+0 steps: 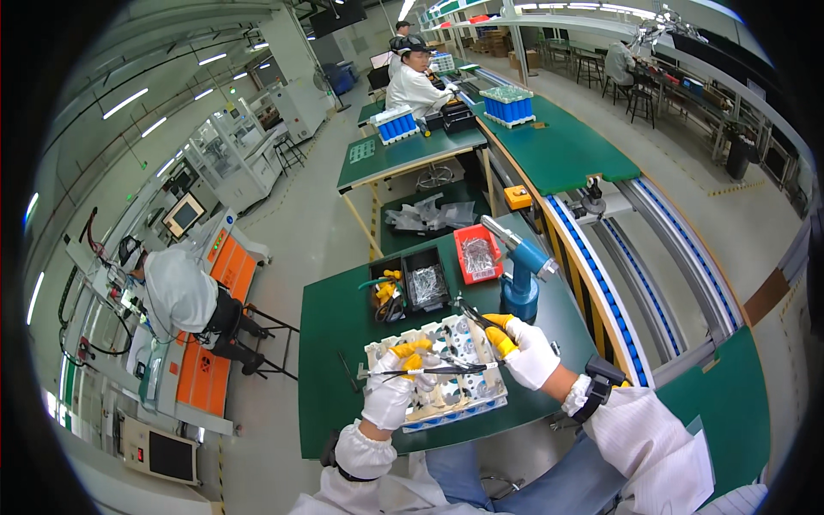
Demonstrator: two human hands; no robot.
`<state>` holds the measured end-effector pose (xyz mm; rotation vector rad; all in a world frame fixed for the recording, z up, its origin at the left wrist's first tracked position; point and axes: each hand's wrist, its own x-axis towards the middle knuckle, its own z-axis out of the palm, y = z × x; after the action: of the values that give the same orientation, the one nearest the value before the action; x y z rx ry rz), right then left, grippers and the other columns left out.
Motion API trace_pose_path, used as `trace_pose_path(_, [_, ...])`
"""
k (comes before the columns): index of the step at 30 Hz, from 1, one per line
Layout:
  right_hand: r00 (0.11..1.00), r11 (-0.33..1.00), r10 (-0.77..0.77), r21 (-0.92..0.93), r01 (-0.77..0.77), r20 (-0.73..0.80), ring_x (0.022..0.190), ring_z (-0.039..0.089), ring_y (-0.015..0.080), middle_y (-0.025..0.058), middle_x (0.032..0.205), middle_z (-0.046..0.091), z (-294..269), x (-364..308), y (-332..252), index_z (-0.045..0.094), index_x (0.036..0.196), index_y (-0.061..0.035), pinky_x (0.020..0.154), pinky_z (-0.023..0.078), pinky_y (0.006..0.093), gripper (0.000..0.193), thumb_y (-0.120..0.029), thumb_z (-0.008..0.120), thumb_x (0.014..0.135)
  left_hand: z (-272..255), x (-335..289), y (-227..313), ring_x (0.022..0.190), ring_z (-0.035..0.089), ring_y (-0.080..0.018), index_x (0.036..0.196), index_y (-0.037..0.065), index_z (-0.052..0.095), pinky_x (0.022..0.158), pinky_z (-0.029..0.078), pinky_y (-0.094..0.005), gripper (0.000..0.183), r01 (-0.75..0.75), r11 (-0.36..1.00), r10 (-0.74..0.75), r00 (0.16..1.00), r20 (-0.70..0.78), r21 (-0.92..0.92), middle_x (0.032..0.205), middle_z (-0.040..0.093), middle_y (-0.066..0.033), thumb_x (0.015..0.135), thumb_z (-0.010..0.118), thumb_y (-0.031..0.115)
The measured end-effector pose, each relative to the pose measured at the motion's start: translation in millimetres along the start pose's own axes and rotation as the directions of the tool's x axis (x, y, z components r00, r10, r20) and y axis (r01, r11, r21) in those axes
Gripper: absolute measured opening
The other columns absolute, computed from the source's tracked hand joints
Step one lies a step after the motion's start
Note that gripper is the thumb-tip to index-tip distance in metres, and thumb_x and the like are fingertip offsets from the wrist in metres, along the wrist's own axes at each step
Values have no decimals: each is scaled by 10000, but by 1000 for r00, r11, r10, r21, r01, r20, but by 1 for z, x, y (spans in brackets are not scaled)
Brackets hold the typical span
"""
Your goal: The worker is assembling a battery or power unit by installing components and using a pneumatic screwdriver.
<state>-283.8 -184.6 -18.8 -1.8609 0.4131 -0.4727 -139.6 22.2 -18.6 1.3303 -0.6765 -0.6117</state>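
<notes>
Both my hands wear white gloves with yellow fingertips. Stretched between them is a black wire harness point(455, 369) with pale ends and small labels. My left hand point(396, 378) pinches its left part, and my right hand point(519, 348) is closed round the bundled part at the right. Just beneath lies a white plastic cell holder point(468, 396) with rows of round metal-ended cells and a blue lower edge. The harness hangs above it; parts of the holder are hidden by my hands and the wires.
On the green table point(330, 326) stand a black bin of pliers point(388, 296), a black bin of small metal parts point(427, 283), a red bin point(478, 255) and a blue power screwdriver point(520, 283). A roller conveyor point(592, 283) runs along the right. Co-workers point(418, 90) stand further off.
</notes>
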Motion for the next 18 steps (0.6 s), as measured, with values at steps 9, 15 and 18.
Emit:
trace_pose_path(9, [999,995,30,100,-27,-31,878,631,207,173,1007,673,-3,3,16,607,1209,0,822,490,301,274,-166,554,997,12,-11,2,836,673,-155,1175,25,584,694,557,-273,317,-122,976,146,981,124,-183,1009,669,-60,925,697,185])
trace_pose_path(15, [987,978,59,207,-27,-149,596,481,97,31,785,553,7,20,66,571,1208,-54,506,406,251,225,-116,484,1011,27,-13,13,689,592,-89,1029,48,576,620,472,-217,196,87,969,-112,989,98,230,823,648,-34,1015,564,243])
trace_pose_path(18, [982,970,158,202,-136,-99,636,518,115,49,827,571,15,16,81,576,1203,-40,537,438,259,234,-75,470,997,28,-17,15,669,588,-88,1010,47,573,604,465,-215,195,86,958,-116,989,95,274,813,648,-33,1018,559,241])
